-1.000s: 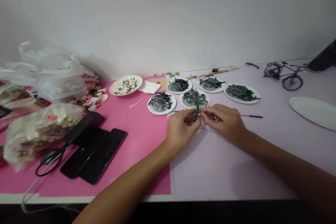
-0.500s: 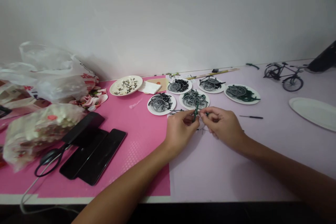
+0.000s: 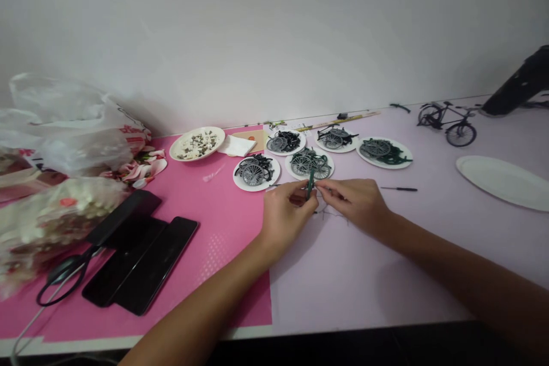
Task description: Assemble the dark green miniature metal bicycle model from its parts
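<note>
My left hand is closed, pinching a small dark green plastic part that stands upright between thumb and fingers. Against it from the right comes my right hand, thumb and forefinger pressed together at the part; whatever they hold is too small to make out. Just beyond my fingers sits a white plate of grey spoked wheels and green pieces. Thin dark pieces lie on the table below my hands, partly hidden by them.
More plates of wheels and parts surround it, such as the left plate. Rightward lie a thin screwdriver, an assembled model bicycle and an oval white plate. Phones, plastic bags and a dish of small pieces occupy the left.
The whole scene has shifted slightly left in view. My right fingers have straightened and now meet the green part more closely; the left hand keeps its pinch.
</note>
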Tool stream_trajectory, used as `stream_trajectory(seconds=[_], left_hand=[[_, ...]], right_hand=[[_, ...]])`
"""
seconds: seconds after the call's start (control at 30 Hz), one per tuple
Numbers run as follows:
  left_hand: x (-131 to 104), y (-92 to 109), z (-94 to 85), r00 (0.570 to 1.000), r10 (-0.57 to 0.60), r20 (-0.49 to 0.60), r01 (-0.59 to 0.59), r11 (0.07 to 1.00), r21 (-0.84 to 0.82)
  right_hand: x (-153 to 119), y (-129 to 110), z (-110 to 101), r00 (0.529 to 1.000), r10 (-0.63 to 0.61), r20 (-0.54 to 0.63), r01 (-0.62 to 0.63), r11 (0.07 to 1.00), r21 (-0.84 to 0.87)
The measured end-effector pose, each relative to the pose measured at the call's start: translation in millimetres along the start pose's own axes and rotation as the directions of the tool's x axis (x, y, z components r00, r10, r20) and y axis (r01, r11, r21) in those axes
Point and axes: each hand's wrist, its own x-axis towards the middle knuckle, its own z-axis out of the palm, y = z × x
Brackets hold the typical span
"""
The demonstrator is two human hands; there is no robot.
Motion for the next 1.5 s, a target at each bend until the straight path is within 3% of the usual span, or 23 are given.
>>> stream_trajectory(seconds=[0.33, 0.43, 0.5, 0.57, 0.7, 0.8, 0.87, 0.93, 1.0, 1.1, 1.17, 1.27, 1.5], left_hand=[[1, -1, 0.0, 1.0, 0.003, 0.004, -0.003, 1.0, -0.017], [1, -2, 0.1, 1.0, 0.013, 0.01, -0.013, 1.0, -0.012], [1, -3, 0.3, 1.0, 0.015, 0.016, -0.015, 1.0, -0.004], [1, -4, 0.6, 1.0, 0.018, 0.014, -0.018, 0.999, 0.026], [0, -8, 1.0, 0.999, 0.042, 0.025, -0.045, 0.99, 0.134], [-1, -10, 0.9, 0.997, 0.063, 0.035, -0.069, 0.977, 0.202], [-1, -10, 0.6, 0.997, 0.063, 0.041, -0.07, 0.974, 0.215], [0, -9, 0.2, 0.998, 0.047, 0.041, -0.054, 0.98, 0.191], [1, -7, -0.2, 0.999, 0.023, 0.031, -0.028, 0.988, 0.149], [2, -3, -0.7, 1.0, 0.003, 0.018, -0.005, 0.996, 0.085], [1, -1, -1.1, 1.0, 0.004, 0.021, -0.005, 0.999, 0.048], [1, 1, -2.0, 1.0, 0.007, 0.021, -0.007, 1.0, 0.009], [1, 1, -2.2, 1.0, 0.011, 0.008, -0.01, 1.0, -0.008]], right_hand=[[0, 3, 3, 0.998, -0.064, 0.005, 0.064, 0.99, -0.123], [0, -2, 3, 1.0, 0.0, -0.022, -0.001, 0.999, -0.043], [0, -8, 3, 0.994, 0.113, -0.006, -0.113, 0.991, 0.066], [0, -16, 1, 0.957, 0.281, 0.067, -0.289, 0.933, 0.213], [5, -30, -6, 0.796, 0.533, 0.287, -0.604, 0.665, 0.439], [9, -34, -10, 0.728, 0.583, 0.361, -0.682, 0.562, 0.468], [9, -35, -10, 0.724, 0.582, 0.371, -0.688, 0.56, 0.462], [6, -32, -8, 0.777, 0.553, 0.3, -0.627, 0.642, 0.441], [3, -27, -4, 0.875, 0.46, 0.152, -0.482, 0.792, 0.375], [-1, -13, 2, 0.983, 0.179, -0.045, -0.166, 0.964, 0.209], [-1, -4, 5, 0.994, -0.014, -0.108, 0.025, 0.995, 0.098], [0, 6, 6, 0.974, -0.187, -0.124, 0.186, 0.982, -0.021], [2, 7, 8, 0.953, -0.277, -0.124, 0.256, 0.953, -0.161]])
